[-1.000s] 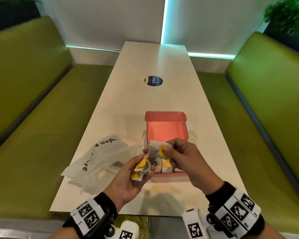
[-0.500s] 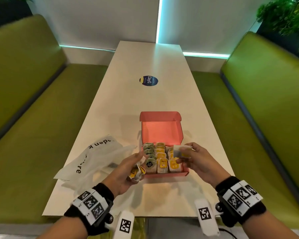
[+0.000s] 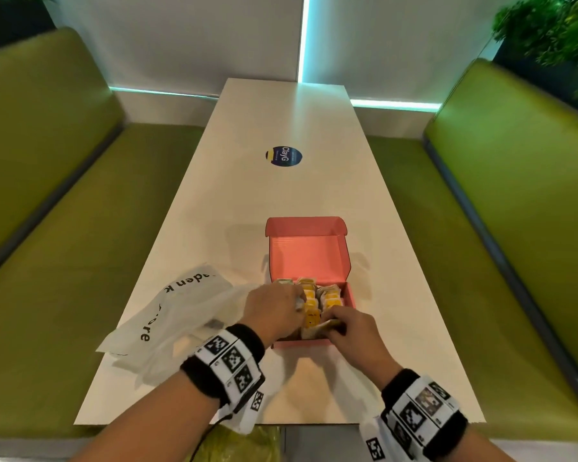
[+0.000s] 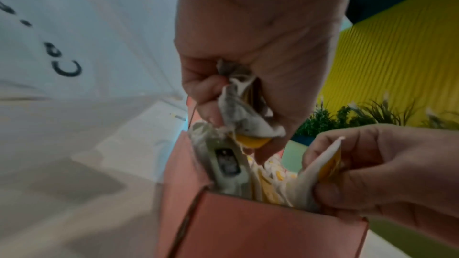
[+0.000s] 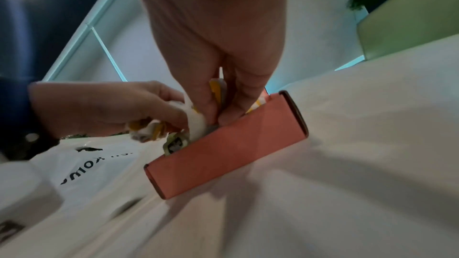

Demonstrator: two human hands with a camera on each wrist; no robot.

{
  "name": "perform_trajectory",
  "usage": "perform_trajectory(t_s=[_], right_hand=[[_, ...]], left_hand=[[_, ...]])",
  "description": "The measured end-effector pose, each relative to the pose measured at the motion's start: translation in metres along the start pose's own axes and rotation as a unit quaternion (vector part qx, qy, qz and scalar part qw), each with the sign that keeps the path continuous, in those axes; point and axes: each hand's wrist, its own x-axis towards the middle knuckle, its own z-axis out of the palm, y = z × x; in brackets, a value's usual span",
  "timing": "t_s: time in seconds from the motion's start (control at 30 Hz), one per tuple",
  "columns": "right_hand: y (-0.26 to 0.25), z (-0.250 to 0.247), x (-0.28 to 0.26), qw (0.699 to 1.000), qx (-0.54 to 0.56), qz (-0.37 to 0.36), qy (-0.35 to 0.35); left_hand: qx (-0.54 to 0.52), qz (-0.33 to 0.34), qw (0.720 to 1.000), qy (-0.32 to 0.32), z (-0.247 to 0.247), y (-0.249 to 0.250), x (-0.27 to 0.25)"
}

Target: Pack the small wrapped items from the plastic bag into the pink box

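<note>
The pink box (image 3: pixel 309 344) stands open on the table with its lid (image 3: pixel 307 258) raised at the back. Rows of small wrapped items (image 3: pixel 327 296) with yellow labels fill it. My left hand (image 3: pixel 274 310) hovers over the box's left side and grips wrapped items (image 4: pixel 244 117) in its curled fingers. At the near right corner my right hand (image 3: pixel 349 330) pinches one wrapped item (image 4: pixel 320 172) that stands partly down in the box (image 5: pixel 223 146). The translucent plastic bag (image 3: pixel 167 325) with black lettering lies crumpled left of the box.
The long white table (image 3: pixel 287 195) carries a round dark sticker (image 3: pixel 283 156) beyond the box. Green benches (image 3: pixel 501 235) run along both sides. Its near edge is just in front of my wrists.
Both hands have moved forward and down onto the box. The right hand has lowered its wrapped item into the near right corner; the left hand has come over the left rows.
</note>
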Motion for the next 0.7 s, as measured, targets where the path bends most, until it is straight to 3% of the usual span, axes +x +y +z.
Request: perform_trajectory(t_s=[0.2, 0.37, 0.7], right_hand=[[-0.001, 0.004, -0.005, 0.999, 0.036, -0.013, -0.009], [0.003, 0.006, -0.001, 0.999, 0.023, -0.019, -0.018], [-0.005, 0.002, 0.013, 0.989, -0.025, -0.035, -0.141]], left_hand=[[0.115, 0.019, 0.992, -0.036, 0.007, 0.015, 0.011], [0.117, 0.022, 0.993, -0.026, 0.009, 0.016, 0.014], [0.092, 0.026, 0.995, -0.009, 0.01, 0.01, 0.013]])
